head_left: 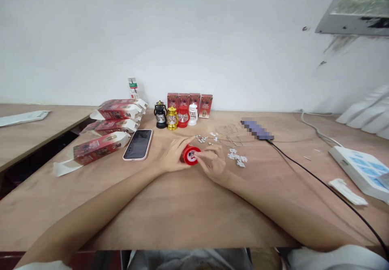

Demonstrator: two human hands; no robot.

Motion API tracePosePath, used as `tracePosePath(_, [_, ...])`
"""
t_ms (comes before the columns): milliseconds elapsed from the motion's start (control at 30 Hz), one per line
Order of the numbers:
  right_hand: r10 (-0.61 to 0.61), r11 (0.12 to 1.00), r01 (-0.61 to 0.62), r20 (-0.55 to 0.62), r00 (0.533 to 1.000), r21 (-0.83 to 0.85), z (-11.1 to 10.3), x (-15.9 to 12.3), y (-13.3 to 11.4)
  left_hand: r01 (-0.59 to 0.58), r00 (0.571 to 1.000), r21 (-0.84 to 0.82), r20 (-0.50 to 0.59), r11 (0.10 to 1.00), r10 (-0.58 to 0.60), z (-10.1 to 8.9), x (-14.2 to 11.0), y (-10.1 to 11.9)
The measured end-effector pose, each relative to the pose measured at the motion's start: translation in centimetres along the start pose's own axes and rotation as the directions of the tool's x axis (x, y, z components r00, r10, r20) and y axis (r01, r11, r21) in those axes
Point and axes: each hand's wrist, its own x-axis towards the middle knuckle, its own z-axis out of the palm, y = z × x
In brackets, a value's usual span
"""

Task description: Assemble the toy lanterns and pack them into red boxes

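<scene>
My left hand (172, 156) is wrapped round a small red lantern (186, 161), holding it tipped so that its round, open underside faces me. Inside the red rim a pale disc with small dark parts shows. My right hand (215, 162) is closed, with thumb and forefinger pinched together at that opening; anything between the fingertips is too small to make out. Just beyond the hands lie several small round silver button cells (202, 139). Right of my right hand is a little heap of white plastic pieces (237, 156), and thin bent wires (229, 131) lie behind it.
Lanterns in black (161, 118), gold (172, 119), red (182, 117) and white (193, 115) stand before several red boxes (206, 106). Opened cartons (100, 147) and a phone (138, 144) lie left. Right are a cabled purple phone (257, 129) and a power strip (361, 171).
</scene>
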Motion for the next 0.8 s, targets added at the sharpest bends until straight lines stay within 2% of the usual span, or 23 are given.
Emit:
tracePosePath(133, [-0.020, 0.998, 0.021, 0.027, 0.999, -0.051, -0.1, -0.2, 0.1, -0.007, 1.000, -0.018, -0.013, 1.000, 0.007, 0.1, 0.0, -0.1])
tracePosePath(233, [-0.030, 0.996, 0.037, 0.075, 0.997, -0.083, -0.2, -0.4, 0.3, 0.031, 0.999, -0.051, -0.041, 0.998, -0.033, 0.2, 0.0, -0.3])
tracePosePath(300, [0.026, 0.997, -0.019, 0.096, 0.995, -0.069, -0.4, -0.5, 1.1, 0.063, 0.994, -0.086, -0.080, 0.994, -0.070, 0.2, 0.0, -0.5])
tracePosePath(367, [0.140, 0.988, -0.132, 0.093, 0.986, -0.082, -0.5, -0.8, 2.5, 0.090, 0.986, -0.120, -0.125, 0.989, -0.106, 0.3, 0.0, -0.5])
tracePosePath(467, [0.308, 0.942, -0.283, 0.136, 0.942, -0.181, -0.4, -1.4, 5.2, 0.111, 0.977, -0.154, -0.164, 0.982, -0.136, 0.3, 0.0, -0.5])
tracePosePath(567, [0.463, 0.877, -0.388, 0.288, 0.838, -0.281, -0.3, -2.1, 7.1, 0.101, 0.980, -0.148, -0.157, 0.984, -0.125, 0.3, 0.0, -0.5])
tracePosePath(633, [0.526, 0.845, -0.434, 0.335, 0.782, -0.313, -0.2, -2.3, 7.4, 0.095, 0.982, -0.134, -0.151, 0.986, -0.116, 0.3, 0.0, -0.4])
tracePosePath(700, [0.537, 0.839, -0.441, 0.355, 0.766, -0.318, -0.1, -2.4, 7.3, 0.095, 0.983, -0.128, -0.146, 0.987, -0.113, 0.2, 0.1, -0.4])
tracePosePath(800, [0.509, 0.857, -0.417, 0.371, 0.777, -0.303, -0.1, -2.4, 6.9, 0.096, 0.983, -0.125, -0.146, 0.988, -0.114, 0.2, 0.1, -0.4])
